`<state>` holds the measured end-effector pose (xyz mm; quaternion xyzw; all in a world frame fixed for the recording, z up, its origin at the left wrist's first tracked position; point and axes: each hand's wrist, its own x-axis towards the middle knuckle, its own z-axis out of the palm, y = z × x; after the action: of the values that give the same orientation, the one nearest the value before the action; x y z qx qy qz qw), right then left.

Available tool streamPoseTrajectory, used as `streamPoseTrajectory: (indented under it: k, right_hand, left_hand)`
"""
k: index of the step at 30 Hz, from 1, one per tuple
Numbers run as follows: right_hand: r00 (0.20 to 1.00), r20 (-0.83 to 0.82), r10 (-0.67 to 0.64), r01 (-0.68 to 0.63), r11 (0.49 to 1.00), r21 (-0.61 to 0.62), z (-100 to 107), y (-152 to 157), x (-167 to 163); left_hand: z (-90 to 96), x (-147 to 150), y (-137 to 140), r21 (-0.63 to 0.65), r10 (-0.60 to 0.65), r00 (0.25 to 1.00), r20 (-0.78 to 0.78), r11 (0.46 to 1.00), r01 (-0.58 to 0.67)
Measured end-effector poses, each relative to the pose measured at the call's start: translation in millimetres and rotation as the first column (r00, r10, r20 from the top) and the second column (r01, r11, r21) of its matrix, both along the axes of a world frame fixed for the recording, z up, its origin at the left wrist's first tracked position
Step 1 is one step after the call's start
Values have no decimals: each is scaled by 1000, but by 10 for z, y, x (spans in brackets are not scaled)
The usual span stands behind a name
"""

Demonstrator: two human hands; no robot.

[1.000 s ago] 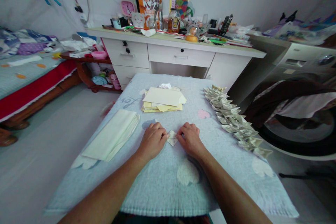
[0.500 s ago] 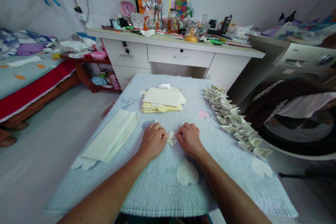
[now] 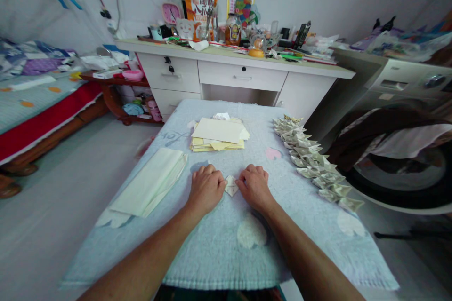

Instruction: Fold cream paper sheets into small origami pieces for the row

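A small folded piece of paper (image 3: pixel 231 186), pale with a pointed lower corner, lies low over the cloth-covered table between my hands. My left hand (image 3: pixel 207 187) pinches its left edge, fingers curled. On the opposite side, my right hand (image 3: pixel 253 184) is closed on the right edge with thumb and fingertips. Beyond my hands sits a stack of cream and yellow paper sheets (image 3: pixel 219 131). Larger folded pale green sheets (image 3: pixel 150 183) rest to the left. Rows of folded paper pieces (image 3: pixel 310 160) with pointed tips run along the table's right side.
A light blue patterned cloth (image 3: pixel 219 254) covers the table. Behind it stands a white desk (image 3: pixel 243 75) crowded with jars and packets. A front-loading washing machine (image 3: pixel 399 89) with clothes at its door is on the right, a bed (image 3: pixel 42 103) on the left.
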<state>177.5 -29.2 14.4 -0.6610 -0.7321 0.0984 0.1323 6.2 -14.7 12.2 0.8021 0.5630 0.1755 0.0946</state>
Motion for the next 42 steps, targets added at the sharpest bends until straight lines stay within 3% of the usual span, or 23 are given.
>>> streamPoseTrajectory:
  k: [19,24,27,31,42]
  right_hand:
    - [999,33,7,-7,1000,0,18,11,-17]
    - [999,38,13,-12,1000,-11,18,19,-20]
    - [999,46,10,-10,1000,-8,19,24,-19]
    - [999,48,14,-14,1000,2,15,23,-21]
    - [999,-1,-36,36,999,24,12,24,57]
  left_hand:
    - [-61,-34,-13,44,24,998,-63,999,-21]
    - [-47,-123,36,66,98,995,22,993,-99]
    - [-10,-110,56,88,-54,986,159,995,40]
    - [-18,-44,72,67,-281,926,252,960,273]
    - [-91,-33,124,26,-272,930,246,961,274]
